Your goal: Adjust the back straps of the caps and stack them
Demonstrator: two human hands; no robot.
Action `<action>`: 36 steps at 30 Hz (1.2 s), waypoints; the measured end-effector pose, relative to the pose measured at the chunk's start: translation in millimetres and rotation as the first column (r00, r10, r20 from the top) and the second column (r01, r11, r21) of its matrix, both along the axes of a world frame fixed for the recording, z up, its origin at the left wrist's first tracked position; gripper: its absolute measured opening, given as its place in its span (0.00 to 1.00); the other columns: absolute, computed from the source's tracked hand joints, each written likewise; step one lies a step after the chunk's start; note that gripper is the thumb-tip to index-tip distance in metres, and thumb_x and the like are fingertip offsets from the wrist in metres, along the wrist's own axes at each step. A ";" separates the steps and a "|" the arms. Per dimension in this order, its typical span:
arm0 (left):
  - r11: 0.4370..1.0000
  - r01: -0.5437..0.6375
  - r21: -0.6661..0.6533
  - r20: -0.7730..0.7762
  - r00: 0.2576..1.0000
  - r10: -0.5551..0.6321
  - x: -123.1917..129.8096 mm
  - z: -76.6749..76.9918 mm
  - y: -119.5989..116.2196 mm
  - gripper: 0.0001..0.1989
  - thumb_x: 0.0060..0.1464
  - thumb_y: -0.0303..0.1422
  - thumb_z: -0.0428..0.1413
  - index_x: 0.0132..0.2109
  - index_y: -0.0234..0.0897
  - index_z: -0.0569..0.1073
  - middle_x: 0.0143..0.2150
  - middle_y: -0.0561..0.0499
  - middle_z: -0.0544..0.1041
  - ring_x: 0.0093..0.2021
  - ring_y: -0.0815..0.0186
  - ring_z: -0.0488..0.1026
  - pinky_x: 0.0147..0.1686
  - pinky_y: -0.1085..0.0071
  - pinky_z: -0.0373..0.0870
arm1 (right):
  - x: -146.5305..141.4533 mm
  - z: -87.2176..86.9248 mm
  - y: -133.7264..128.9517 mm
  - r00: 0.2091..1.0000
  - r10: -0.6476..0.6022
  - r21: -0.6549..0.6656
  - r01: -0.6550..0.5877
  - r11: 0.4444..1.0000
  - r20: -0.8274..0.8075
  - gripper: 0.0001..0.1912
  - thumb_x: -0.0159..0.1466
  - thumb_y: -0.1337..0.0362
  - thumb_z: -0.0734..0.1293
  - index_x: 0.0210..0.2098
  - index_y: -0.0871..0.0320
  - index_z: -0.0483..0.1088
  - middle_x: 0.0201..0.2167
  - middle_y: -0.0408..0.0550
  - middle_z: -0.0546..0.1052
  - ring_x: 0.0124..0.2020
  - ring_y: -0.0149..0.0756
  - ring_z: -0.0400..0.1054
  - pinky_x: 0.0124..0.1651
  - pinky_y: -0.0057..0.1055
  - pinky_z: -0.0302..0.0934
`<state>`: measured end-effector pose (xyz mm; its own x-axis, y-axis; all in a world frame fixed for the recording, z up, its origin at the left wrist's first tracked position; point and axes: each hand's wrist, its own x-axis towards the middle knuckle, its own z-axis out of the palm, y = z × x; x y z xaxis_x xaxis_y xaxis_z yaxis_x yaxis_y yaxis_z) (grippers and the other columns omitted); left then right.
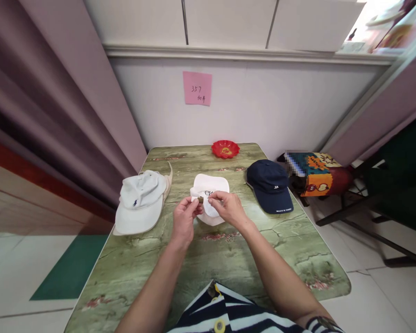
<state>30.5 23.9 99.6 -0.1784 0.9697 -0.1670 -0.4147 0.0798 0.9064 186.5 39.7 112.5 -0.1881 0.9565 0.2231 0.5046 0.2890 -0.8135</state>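
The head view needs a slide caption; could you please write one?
Left hand and right hand handling a lettered white cap, between pale cap and navy cap.

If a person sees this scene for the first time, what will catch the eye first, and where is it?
Probably the bright red scalloped dish near the far edge of the green table, then the pink square paper on the pale wall above. At the centre, the left hand pinches a small brass-coloured clasp over a white lettered cap, the right hand close beside it.
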 end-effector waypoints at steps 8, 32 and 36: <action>0.998 0.055 -0.006 -0.027 0.998 -0.055 4.2 2.3 -8.5 0.17 0.39 0.39 0.68 0.33 0.32 0.75 0.26 0.51 0.76 0.25 0.70 0.70 0.30 0.72 0.67 | -3.3 -5.1 -8.4 0.999 -0.023 0.005 0.023 1.000 -0.039 0.10 0.65 0.60 0.64 0.33 0.54 0.76 0.29 0.41 0.78 0.28 0.32 0.67 0.32 0.26 0.54; 0.999 -0.031 0.012 -0.060 0.998 0.032 -17.0 -3.5 -1.3 0.20 0.35 0.38 0.69 0.33 0.32 0.73 0.23 0.55 0.73 0.23 0.72 0.69 0.27 0.74 0.67 | 34.1 -13.8 -4.5 0.980 -0.159 -0.010 0.159 0.987 -0.123 0.17 0.68 0.57 0.58 0.42 0.55 0.77 0.34 0.47 0.82 0.37 0.38 0.74 0.40 0.29 0.61; 1.000 -0.023 -0.012 -0.025 0.999 0.023 -17.9 -3.2 -4.5 0.21 0.33 0.37 0.70 0.34 0.32 0.73 0.24 0.56 0.72 0.23 0.73 0.69 0.27 0.74 0.67 | 45.7 -17.4 -10.8 0.983 -0.161 0.030 0.164 0.986 -0.084 0.14 0.66 0.57 0.61 0.41 0.55 0.77 0.40 0.48 0.81 0.41 0.39 0.74 0.43 0.31 0.61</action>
<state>12.7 19.5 96.4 -0.2048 0.9632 -0.1743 -0.3935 0.0820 0.9157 232.2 28.9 95.0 -0.0107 0.9638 0.2666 0.4806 0.2387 -0.8438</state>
